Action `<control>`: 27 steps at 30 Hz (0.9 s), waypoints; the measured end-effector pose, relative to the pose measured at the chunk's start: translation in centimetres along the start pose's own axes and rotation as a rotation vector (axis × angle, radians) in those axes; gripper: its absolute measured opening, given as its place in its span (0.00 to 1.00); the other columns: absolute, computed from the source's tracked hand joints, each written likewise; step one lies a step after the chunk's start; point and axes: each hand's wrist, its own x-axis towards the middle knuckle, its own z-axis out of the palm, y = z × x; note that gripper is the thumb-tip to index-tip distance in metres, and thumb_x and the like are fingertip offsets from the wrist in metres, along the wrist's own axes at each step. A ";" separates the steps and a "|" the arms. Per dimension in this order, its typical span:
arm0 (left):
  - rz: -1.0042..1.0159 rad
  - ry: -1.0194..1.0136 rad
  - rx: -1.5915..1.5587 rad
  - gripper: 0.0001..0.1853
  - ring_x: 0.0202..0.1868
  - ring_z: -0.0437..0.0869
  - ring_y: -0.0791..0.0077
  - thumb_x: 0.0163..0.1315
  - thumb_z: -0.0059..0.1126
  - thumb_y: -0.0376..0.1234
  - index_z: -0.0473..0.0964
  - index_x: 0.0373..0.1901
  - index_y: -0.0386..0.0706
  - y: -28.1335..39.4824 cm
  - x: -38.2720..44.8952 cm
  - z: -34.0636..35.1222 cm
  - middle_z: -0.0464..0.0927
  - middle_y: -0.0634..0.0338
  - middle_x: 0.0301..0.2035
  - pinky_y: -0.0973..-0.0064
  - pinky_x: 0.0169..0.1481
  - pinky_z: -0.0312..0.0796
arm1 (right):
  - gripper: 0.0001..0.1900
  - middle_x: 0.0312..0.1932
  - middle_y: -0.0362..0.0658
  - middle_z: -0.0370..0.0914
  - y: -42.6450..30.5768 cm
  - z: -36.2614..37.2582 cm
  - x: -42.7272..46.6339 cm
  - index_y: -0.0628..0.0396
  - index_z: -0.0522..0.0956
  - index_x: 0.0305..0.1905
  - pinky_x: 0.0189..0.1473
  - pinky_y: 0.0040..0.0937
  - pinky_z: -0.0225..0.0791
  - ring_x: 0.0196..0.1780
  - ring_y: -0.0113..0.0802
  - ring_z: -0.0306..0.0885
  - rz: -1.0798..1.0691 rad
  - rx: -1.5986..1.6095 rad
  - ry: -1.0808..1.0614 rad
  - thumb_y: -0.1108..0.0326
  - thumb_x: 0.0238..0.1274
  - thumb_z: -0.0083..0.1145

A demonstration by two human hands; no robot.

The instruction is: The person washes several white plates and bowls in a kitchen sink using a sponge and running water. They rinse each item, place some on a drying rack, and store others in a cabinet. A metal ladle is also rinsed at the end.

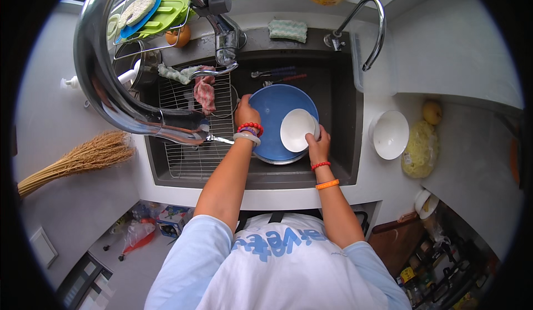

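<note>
A round blue basin (268, 120) sits in the dark sink (343, 102). My left hand (247, 114) grips its left rim, the fingers partly hidden. With my right hand (320, 143) I hold a small white bowl (296, 131), tilted over the right part of the basin; its thumb lies at the bowl's rim. Another pale edge shows behind that rim, and I cannot tell whether it is a second bowl. Beyond the basin, several pieces of cutlery with blue and red handles (287, 77) lie on the sink floor.
A large chrome faucet (137, 106) arches over the left side. Under it a wire rack (187, 160) holds a pink cloth (204, 93). A second thin tap (381, 27) stands at back right. Another white bowl (389, 135) rests on the right counter, beside bagged produce (420, 152).
</note>
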 end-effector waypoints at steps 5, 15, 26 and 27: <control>0.063 0.017 -0.082 0.16 0.40 0.79 0.50 0.54 0.42 0.22 0.73 0.41 0.46 0.0 0.4 0.2 0.78 0.49 0.36 0.62 0.43 0.71 | 0.33 0.50 0.54 0.63 0.1 0.0 0.3 0.65 0.66 0.55 0.55 0.35 0.61 0.51 0.47 0.67 -0.037 0.002 0.024 0.60 0.40 0.57; 0.157 -0.006 -0.215 0.15 0.38 0.80 0.53 0.57 0.42 0.22 0.73 0.43 0.45 -0.5 0.5 0.7 0.78 0.49 0.34 0.67 0.42 0.72 | 0.31 0.49 0.52 0.64 -0.3 -0.8 -0.6 0.65 0.67 0.54 0.54 0.34 0.62 0.51 0.45 0.67 -0.034 0.011 0.065 0.62 0.41 0.56; 0.472 0.056 0.054 0.09 0.38 0.77 0.55 0.55 0.50 0.27 0.74 0.37 0.44 2.1 1.8 0.6 0.76 0.53 0.34 0.62 0.40 0.71 | 0.27 0.48 0.51 0.70 0.3 -1.6 0.9 0.68 0.70 0.52 0.53 0.30 0.62 0.51 0.40 0.69 0.148 0.355 0.061 0.64 0.44 0.53; 0.571 0.119 0.154 0.07 0.37 0.77 0.56 0.55 0.52 0.29 0.75 0.36 0.44 2.2 1.8 0.5 0.75 0.54 0.33 0.62 0.39 0.71 | 0.26 0.48 0.51 0.71 -0.2 -1.8 1.0 0.67 0.70 0.51 0.54 0.29 0.61 0.51 0.40 0.69 0.177 0.379 0.031 0.64 0.44 0.53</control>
